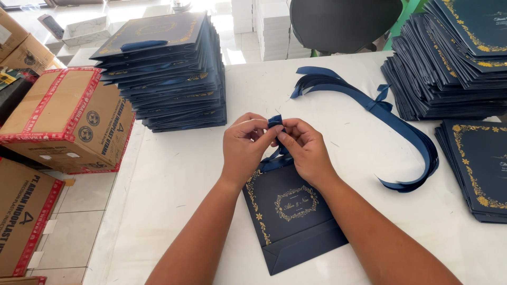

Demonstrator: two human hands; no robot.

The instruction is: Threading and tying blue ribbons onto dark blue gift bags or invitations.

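At mid-worktop (174, 174), left hand (244, 145) and right hand (306, 150) pinching a blue ribbon (274, 122) above a flat navy paper bag (288, 221). Knotting the handle, apparently; next, likely pulling it snug. Ribbon bundle (391, 121) just beside.

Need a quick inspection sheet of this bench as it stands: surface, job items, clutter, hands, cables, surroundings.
Surface: white table, scattered thread scraps.
Job's things: flat navy paper bag with gold print; blue ribbon piece at its top edge.
Clutter: ribbon bundle; bag stacks left and right.
Grippers: left hand and right hand both pinch the ribbon piece.
Cables: nothing seen.
Surroundings: taped cardboard boxes, tiled floor, dark chair.
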